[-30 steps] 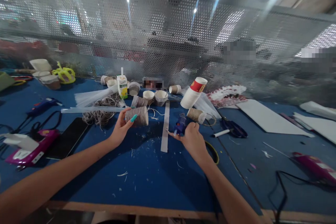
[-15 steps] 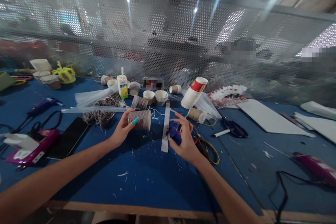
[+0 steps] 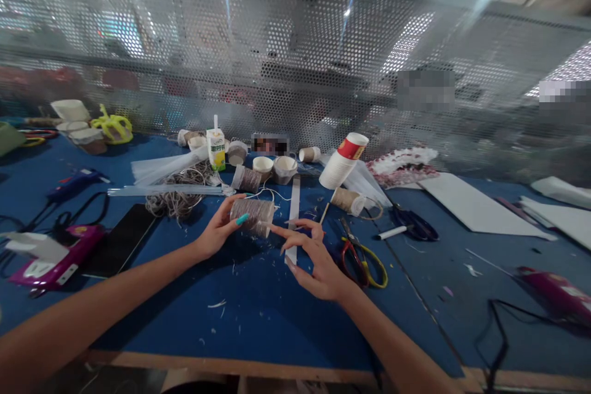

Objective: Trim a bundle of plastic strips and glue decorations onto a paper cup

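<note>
My left hand (image 3: 220,228) is closed around a paper cup wrapped in grey-brown cord (image 3: 253,212), which lies on its side above the table. My right hand (image 3: 316,258) is open with its fingers spread, and the index fingertip reaches the cup's right end; I cannot tell whether it touches. Under the right fingers lies a pale flat strip like a ruler (image 3: 294,203). Scissors with red and yellow handles (image 3: 364,261) rest just right of that hand. Behind the held cup is another cord-wrapped cup (image 3: 246,178).
A tangle of grey cord (image 3: 178,197) and clear plastic sheets lie left. At the back stand a drink carton (image 3: 215,151), several cups and a tilted paper-cup stack (image 3: 339,166). Glue guns, including a purple one (image 3: 558,295), and a black phone (image 3: 122,243) lie around. A perforated screen rises behind.
The blue object at my right hand is out of sight, and that hand has opened and moved toward the cup. My left hand has shifted the cup slightly right.
</note>
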Available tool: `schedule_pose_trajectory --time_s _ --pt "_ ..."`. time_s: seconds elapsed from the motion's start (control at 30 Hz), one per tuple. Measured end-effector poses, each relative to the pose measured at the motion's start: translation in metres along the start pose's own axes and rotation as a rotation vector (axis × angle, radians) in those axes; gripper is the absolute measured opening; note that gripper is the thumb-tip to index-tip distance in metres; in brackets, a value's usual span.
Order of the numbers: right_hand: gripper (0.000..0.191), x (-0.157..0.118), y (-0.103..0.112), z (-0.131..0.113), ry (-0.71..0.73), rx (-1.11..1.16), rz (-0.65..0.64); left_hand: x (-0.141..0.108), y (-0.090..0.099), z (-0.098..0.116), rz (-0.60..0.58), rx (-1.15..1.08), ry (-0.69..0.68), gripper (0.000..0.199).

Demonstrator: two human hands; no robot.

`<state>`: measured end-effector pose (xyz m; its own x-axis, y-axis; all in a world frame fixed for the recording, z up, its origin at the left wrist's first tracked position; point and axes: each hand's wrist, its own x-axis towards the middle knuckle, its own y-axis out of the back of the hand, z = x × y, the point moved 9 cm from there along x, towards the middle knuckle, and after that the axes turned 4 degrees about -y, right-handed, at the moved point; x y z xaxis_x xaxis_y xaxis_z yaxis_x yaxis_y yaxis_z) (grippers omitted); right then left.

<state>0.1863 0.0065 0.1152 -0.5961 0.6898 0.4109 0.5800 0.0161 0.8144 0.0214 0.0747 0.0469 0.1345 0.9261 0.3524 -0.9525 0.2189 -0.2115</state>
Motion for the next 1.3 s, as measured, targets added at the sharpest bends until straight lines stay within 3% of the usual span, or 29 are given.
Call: schedule_pose_trajectory --time_s 0.37,0.63,0.77,0.9,1.3 --pt "0.018 -0.001 0.004 0.009 -0.02 0.023 0.015 -0.001 -0.003 0.005 -0.04 0.055 -0.044 0.047" --pt "0.015 -0.007 0.018 0.013 0.044 0.074 0.14 0.0 -0.004 0.004 -0.049 0.006 -0.016 0.05" --pt "0.016 -0.007 0.01 0.007 0.102 0.092 0.034 -0.001 -0.007 0.001 -0.068 -0.086 0.052 0.052" --pt "0.018 -0.004 -0.001 0.002 0.069 0.07 -0.065 -0.003 -0.009 -0.003 -0.081 -0.139 0.093 0.052" --pt "0.018 -0.003 0.001 0.007 0.047 0.105 -0.005 -0.004 -0.011 -0.007 -0.117 -0.175 0.121 0.051"
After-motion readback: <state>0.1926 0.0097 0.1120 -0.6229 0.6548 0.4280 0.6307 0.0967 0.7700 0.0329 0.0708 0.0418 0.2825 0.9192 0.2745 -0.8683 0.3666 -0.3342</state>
